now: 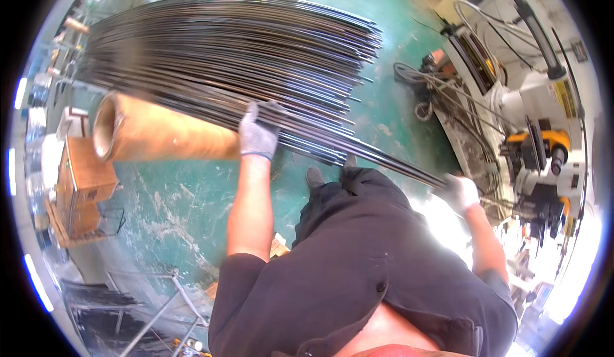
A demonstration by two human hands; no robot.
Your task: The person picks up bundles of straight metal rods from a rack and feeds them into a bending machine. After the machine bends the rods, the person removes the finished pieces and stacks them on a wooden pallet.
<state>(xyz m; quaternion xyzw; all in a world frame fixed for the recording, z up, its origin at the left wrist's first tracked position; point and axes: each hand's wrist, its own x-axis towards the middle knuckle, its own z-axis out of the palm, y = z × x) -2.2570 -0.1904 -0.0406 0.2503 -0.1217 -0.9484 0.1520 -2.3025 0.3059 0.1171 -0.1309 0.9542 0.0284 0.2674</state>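
Note:
In a pale grey work glove, my left hand [258,138] grips a slim bundle of long dark metal rods [368,154], its fingers over the top. My right hand [460,194], also gloved and somewhat blurred by motion, is closed round the bundle's right end. The bundle slants down to the right in front of my body. Behind it lies a broad pile of similar rods [230,50], their right ends uneven. A large brown cardboard tube [173,130] lies left of my left hand, its hollow end facing left.
On the right stands a machine [537,104] with yellow and black parts and looping cables [428,82]. A wooden box [86,168] sits at the left, and a metal frame [160,312] at the lower left. The green floor [173,222] is scuffed.

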